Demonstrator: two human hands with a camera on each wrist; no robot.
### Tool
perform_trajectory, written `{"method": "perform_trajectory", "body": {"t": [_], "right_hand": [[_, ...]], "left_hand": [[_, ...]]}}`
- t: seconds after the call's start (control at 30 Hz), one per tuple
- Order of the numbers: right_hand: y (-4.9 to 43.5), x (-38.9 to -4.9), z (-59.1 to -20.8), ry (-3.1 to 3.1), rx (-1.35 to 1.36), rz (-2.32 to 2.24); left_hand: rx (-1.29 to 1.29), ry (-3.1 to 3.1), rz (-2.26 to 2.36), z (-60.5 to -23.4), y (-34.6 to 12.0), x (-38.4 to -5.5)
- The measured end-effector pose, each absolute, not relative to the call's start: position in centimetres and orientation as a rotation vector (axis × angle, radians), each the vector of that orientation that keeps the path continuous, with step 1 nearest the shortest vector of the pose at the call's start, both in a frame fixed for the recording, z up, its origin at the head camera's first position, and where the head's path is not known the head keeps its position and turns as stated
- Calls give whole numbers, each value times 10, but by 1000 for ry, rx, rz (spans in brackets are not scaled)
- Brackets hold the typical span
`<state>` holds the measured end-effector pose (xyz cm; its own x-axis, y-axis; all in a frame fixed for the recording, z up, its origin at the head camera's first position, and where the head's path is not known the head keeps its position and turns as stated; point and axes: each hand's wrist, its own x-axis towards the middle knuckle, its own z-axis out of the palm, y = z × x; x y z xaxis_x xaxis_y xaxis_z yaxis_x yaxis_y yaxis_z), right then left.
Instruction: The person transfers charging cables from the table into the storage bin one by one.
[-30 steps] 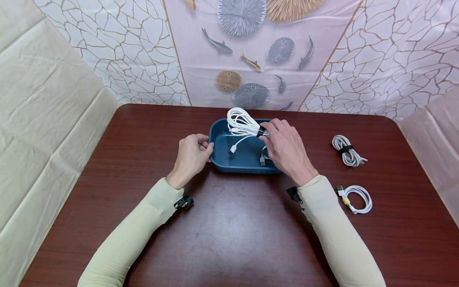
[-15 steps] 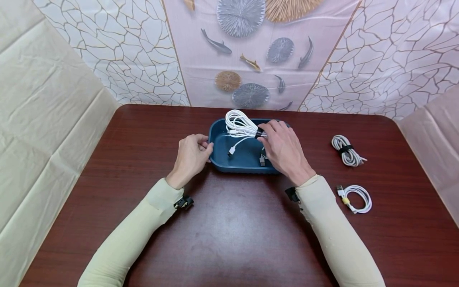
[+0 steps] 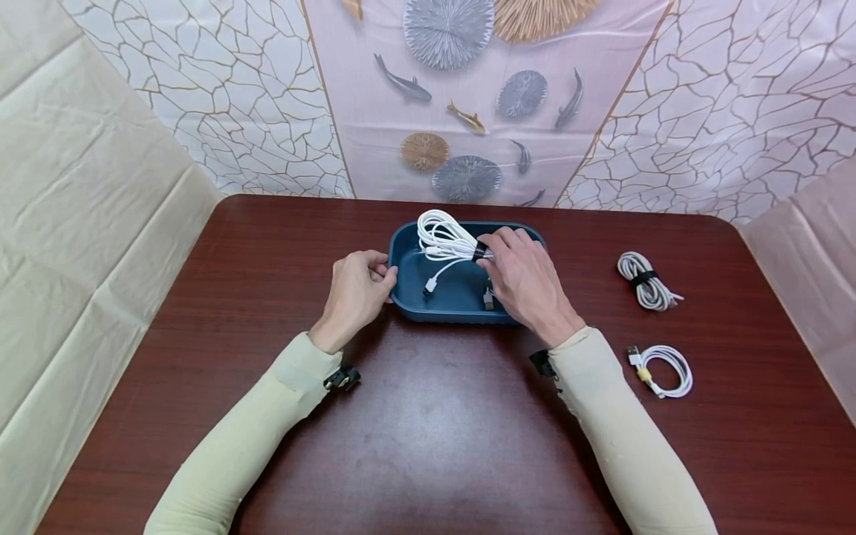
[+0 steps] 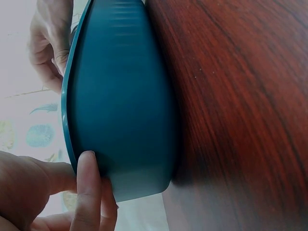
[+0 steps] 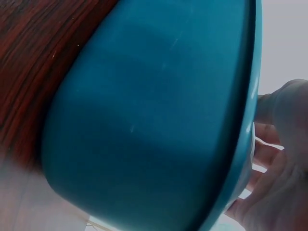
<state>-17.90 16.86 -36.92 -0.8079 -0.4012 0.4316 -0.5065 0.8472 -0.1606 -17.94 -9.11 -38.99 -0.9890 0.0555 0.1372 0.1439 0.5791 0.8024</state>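
A teal plastic bin [image 3: 455,315] stands on the table in the head view. My left hand [image 3: 357,290] pinches its left rim, thumb on the inner side; in the left wrist view its fingers [image 4: 88,187] press the bin's outer wall. My right hand [image 3: 531,286] reaches over the right end of the bin and grips a coiled white charging cable [image 3: 444,236] near its black strap. The coil's loops point left over the bin, and one white plug [image 3: 431,285] hangs down inside. Below the right fingers a grey USB plug [image 3: 488,299] shows in the bin, partly covered by that hand.
To the right on the table lie a greyish cable bundle with a black strap [image 3: 646,280] and a small white coiled cable [image 3: 669,371] with a yellow tie. Behind the table's back edge hangs a patterned cloth [image 3: 468,111].
My right hand has moved slightly left and down with the white cable, bringing its loops lower over the bin. The left hand stays on the rim.
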Motion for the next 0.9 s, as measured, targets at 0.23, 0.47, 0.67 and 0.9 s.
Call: {"method": "perform_trajectory", "body": {"t": [0.23, 0.47, 0.67, 0.9], "right_hand": [[167, -180, -371, -2679, 679, 364], [166, -180, -371, -2712, 666, 354], [166, -181, -371, -2757, 672, 353], [167, -182, -373, -2774, 678, 359]], "left_hand": [[-170, -2708, -1379, -390, -92, -180], [-175, -2714, -1371, -389, -91, -179], [-176, -2705, -1377, -390, -91, -180], [-177, -2703, -1391, -390, -91, -179]]}}
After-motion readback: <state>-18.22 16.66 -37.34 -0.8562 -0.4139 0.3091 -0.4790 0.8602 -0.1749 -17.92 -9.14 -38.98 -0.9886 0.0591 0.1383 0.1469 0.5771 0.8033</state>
